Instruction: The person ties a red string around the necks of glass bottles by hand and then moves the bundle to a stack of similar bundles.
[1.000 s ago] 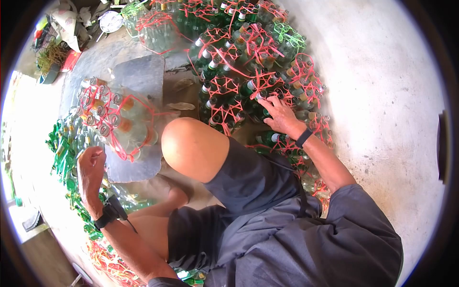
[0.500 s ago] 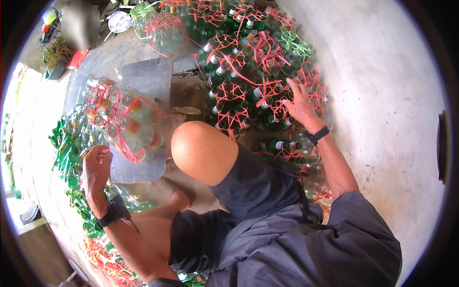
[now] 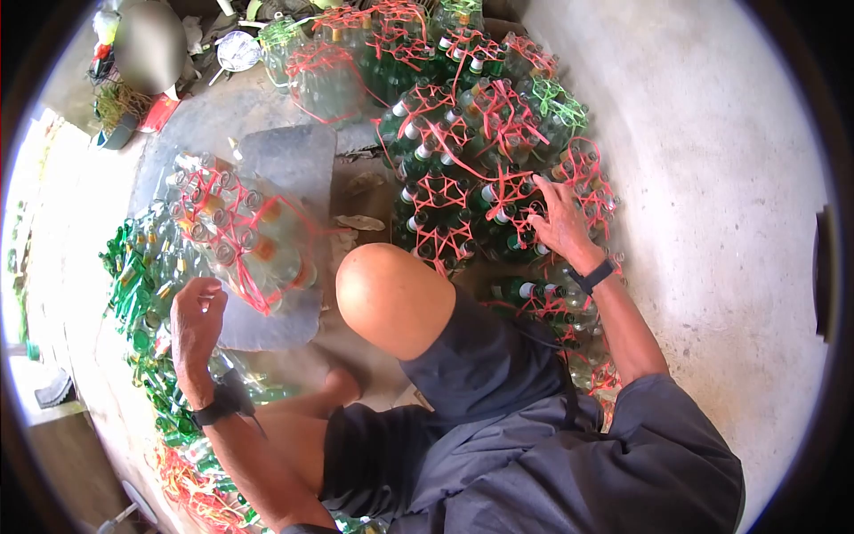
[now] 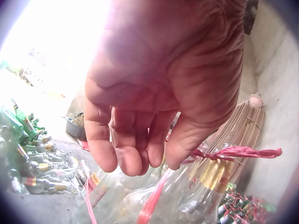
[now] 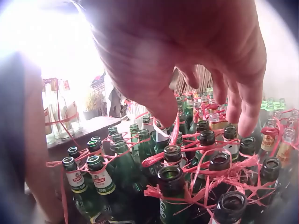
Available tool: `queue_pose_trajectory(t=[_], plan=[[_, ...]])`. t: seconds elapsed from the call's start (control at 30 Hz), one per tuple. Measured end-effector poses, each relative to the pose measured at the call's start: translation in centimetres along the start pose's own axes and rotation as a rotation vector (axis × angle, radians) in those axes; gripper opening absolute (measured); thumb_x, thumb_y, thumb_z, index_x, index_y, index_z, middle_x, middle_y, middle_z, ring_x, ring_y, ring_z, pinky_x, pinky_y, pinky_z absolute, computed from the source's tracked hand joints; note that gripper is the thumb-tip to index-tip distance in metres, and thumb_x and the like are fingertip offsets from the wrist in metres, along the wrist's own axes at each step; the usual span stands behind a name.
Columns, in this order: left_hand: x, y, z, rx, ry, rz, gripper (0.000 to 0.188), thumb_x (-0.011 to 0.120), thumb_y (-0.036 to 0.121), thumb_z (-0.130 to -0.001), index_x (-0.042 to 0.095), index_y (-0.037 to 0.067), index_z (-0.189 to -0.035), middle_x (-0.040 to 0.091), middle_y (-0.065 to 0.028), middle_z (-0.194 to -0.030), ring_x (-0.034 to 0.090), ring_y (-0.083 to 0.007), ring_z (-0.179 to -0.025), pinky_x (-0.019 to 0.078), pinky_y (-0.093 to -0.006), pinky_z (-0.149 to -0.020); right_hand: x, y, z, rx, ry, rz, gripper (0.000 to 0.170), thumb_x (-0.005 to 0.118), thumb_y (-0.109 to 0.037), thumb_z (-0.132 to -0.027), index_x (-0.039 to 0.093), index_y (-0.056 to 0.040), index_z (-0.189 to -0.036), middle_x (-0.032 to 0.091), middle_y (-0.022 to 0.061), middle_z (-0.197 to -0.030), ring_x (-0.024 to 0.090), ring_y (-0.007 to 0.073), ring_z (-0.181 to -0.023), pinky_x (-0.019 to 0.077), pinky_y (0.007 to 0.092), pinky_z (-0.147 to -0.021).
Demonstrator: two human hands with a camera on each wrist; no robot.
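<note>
My right hand hovers over a crowd of green glass bottles, fingers extended and slightly spread. In the right wrist view its thumb and fingertips hang close over the dark open mouths and the pink plastic string knotted around the necks. My left hand is beside a bundle of clear bottles tied with pink string. Its fingers droop in a loose curl with nothing between them, and bottle shoulders show just behind the fingertips.
A grey slab lies under the clear bundle. Loose green bottles are heaped at the left, with tangled pink string below. More tied bundles stand at the back. A pale wall rises on the right; my bent knee juts between both hands.
My right hand has shifted rightward over the green bottles, off a white-labelled neck. The left hand keeps its place by the clear bundle. The head view has shifted a little.
</note>
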State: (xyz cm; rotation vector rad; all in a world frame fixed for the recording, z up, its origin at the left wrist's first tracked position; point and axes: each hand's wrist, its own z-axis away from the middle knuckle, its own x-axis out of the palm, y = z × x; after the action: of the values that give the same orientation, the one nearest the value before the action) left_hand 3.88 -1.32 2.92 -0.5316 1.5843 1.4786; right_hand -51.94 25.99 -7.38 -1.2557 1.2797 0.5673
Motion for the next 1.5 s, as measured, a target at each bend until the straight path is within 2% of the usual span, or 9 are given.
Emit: queue_pose_trajectory(t=[0.1, 0.3, 0.5, 0.57, 0.77, 0.97, 1.03, 1.27, 1.5], plan=[[0.1, 0.2, 0.0, -0.023, 0.000, 0.002, 0.024, 0.070, 0.010, -0.090, 0.074, -0.001, -0.111, 0.077, -0.0146, -0.100, 0.072, -0.0231, -0.088, 0.0569, -0.0363, -0.083, -0.6, -0.3, -1.0, -0.085, 0.055, -0.030, 0.081, 0.079, -0.006, -0.085, 0.044, -0.0076, -0.157, 0.052, 0.0210, -0.136, 0.057, 0.0412, -0.127, 0.0495, 0.0468, -0.110], [0.0, 0.5, 0.2, -0.015, 0.020, 0.020, 0.024, 0.070, 0.010, -0.089, 0.074, 0.000, -0.110, 0.077, -0.0144, -0.100, 0.072, -0.0230, -0.088, 0.0567, -0.0369, -0.083, -2.8, -2.7, -2.8, -0.114, 0.113, 0.002, 0.079, 0.079, -0.006, -0.085, 0.046, -0.0110, -0.157, 0.052, 0.0169, -0.138, 0.058, 0.0382, -0.127, 0.0523, 0.0462, -0.107], [-0.2, 0.7, 0.3, -0.022, 0.028, 0.021, 0.024, 0.071, 0.010, -0.089, 0.074, 0.000, -0.110, 0.077, -0.0138, -0.100, 0.071, -0.0229, -0.089, 0.0565, -0.0367, -0.084, -2.2, -2.8, -2.8, -0.103, 0.087, -0.027, 0.077, 0.079, -0.007, -0.086, 0.048, -0.0093, -0.155, 0.052, 0.0175, -0.137, 0.057, 0.0384, -0.127, 0.0518, 0.0472, -0.107], [0.0, 0.2, 0.2, 0.023, 0.037, 0.023, 0.024, 0.071, 0.010, -0.089, 0.075, 0.001, -0.111, 0.077, -0.0136, -0.100, 0.072, -0.0228, -0.089, 0.0566, -0.0369, -0.084, -1.5, -2.5, -2.4, -0.154, 0.116, -0.032, 0.076, 0.079, -0.007, -0.085, 0.048, -0.0079, -0.154, 0.053, 0.0182, -0.136, 0.057, 0.0390, -0.126, 0.0511, 0.0474, -0.107], [0.1, 0.3, 0.2, 0.011, 0.038, -0.035, 0.026, 0.072, 0.013, -0.088, 0.076, 0.002, -0.111, 0.077, -0.0140, -0.102, 0.072, -0.0245, -0.088, 0.0570, -0.0376, -0.085, 0.4, -1.8, -1.0, -0.059, 0.005, -0.066, 0.074, 0.079, -0.012, -0.084, 0.050, -0.0046, -0.151, 0.053, 0.0197, -0.132, 0.057, 0.0409, -0.123, 0.0505, 0.0457, -0.106], [0.0, 0.6, 0.4, -0.004, 0.039, -0.038, 0.027, 0.073, 0.013, -0.087, 0.076, 0.003, -0.111, 0.077, -0.0135, -0.103, 0.072, -0.0249, -0.088, 0.0570, -0.0380, -0.085, 3.7, 1.5, 0.9, 0.026, -0.039, 0.022, 0.079, 0.084, -0.020, -0.080, 0.051, -0.0064, -0.151, 0.053, 0.0188, -0.132, 0.056, 0.0433, -0.125, 0.0504, 0.0492, -0.108], [0.0, 0.6, 0.4, 0.005, 0.037, -0.038, 0.027, 0.073, 0.013, -0.087, 0.076, 0.003, -0.111, 0.076, -0.0135, -0.103, 0.072, -0.0250, -0.088, 0.0570, -0.0382, -0.084, 4.1, 1.7, 1.6, 0.141, -0.127, 0.041, 0.079, 0.084, -0.020, -0.080, 0.052, -0.0067, -0.150, 0.053, 0.0190, -0.132, 0.054, 0.0439, -0.127, 0.0494, 0.0499, -0.109], [0.2, 0.8, 0.3, 0.014, 0.043, -0.049, 0.025, 0.073, 0.013, -0.087, 0.076, 0.004, -0.110, 0.076, -0.0129, -0.101, 0.072, -0.0247, -0.087, 0.0570, -0.0382, -0.084, 6.6, 3.0, 3.0, 0.062, -0.051, 0.090, 0.071, 0.085, -0.020, -0.079, 0.058, -0.0041, -0.142, 0.052, 0.0190, -0.135, 0.051, 0.0430, -0.132, 0.0442, 0.0524, -0.113], [0.2, 1.0, 0.4, 0.015, 0.038, -0.035, 0.025, 0.073, 0.014, -0.088, 0.076, 0.004, -0.110, 0.077, -0.0133, -0.102, 0.072, -0.0255, -0.087, 0.0569, -0.0390, -0.083, 7.1, 3.0, 3.3, 0.038, -0.077, 0.148, 0.062, 0.085, -0.019, -0.077, 0.063, -0.0023, -0.133, 0.051, 0.0193, -0.139, 0.051, 0.0469, -0.129, 0.0422, 0.0549, -0.114]])
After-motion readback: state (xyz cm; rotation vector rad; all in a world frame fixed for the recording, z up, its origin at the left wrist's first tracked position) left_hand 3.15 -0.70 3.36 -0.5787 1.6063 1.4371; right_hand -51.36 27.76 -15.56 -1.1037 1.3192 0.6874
